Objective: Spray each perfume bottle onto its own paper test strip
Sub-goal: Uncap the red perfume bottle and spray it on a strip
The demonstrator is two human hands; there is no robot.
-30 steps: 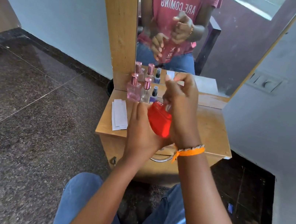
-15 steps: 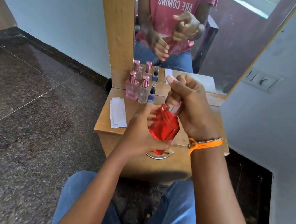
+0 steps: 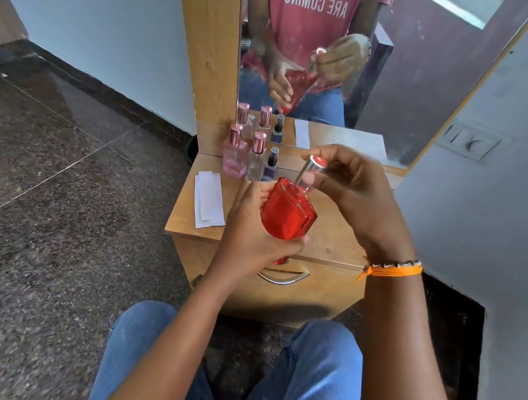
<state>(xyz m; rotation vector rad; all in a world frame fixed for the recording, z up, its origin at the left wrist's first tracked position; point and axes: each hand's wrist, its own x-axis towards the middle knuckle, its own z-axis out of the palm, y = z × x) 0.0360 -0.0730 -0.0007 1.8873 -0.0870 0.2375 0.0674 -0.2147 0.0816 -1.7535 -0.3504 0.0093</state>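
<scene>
A red glass perfume bottle (image 3: 288, 214) is held tilted above the small wooden dresser top (image 3: 336, 239), with my left hand (image 3: 250, 232) wrapped around its body. My right hand (image 3: 354, 186) pinches the bottle's clear cap (image 3: 310, 172) at the neck. Three more bottles stand at the back by the mirror: a pink one (image 3: 234, 157), a clear one with a pink cap (image 3: 256, 160) and a small dark blue one (image 3: 270, 166). White paper test strips (image 3: 208, 203) lie stacked at the dresser's left edge.
A mirror (image 3: 398, 65) behind the dresser reflects the bottles, a paper and the person. A drawer with a metal handle (image 3: 283, 277) faces my knees. Walls stand close on the right, dark stone floor on the left.
My left hand has turned the red bottle more upright. My right hand has shifted its grip up onto the clear cap, which now shows between its fingers.
</scene>
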